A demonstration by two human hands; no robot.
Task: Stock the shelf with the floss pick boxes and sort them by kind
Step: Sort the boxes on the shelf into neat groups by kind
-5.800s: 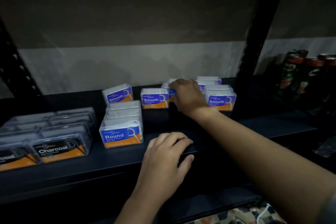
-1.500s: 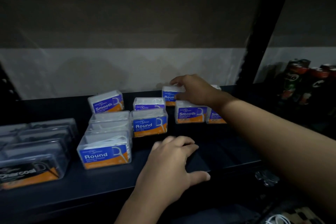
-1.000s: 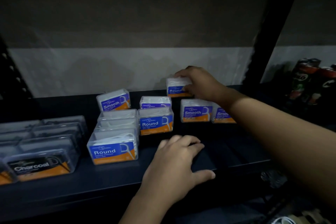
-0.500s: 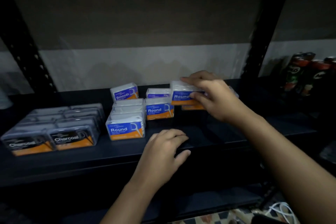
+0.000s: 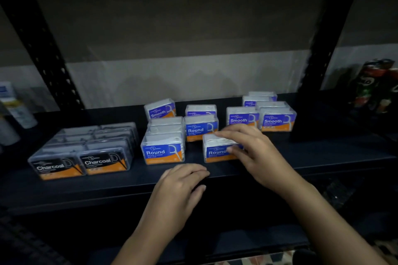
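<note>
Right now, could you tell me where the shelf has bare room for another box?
Bare shelf lies right of the held Round box, before the Smooth boxes. A narrow strip runs along the front edge under the left hand. The Charcoal block and Round rows are crowded.

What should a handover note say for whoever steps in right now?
Right hand grips a Round box at the shelf front, beside the front Round box. Left hand rests open on the shelf edge.
Done: Charcoal boxes grouped at left; Round boxes in two rows mid-shelf; most Smooth boxes grouped at right.
Left: set the held box down in the second Round row; one stray Smooth box sits tilted behind the Round rows and probably belongs with the right group.
</note>
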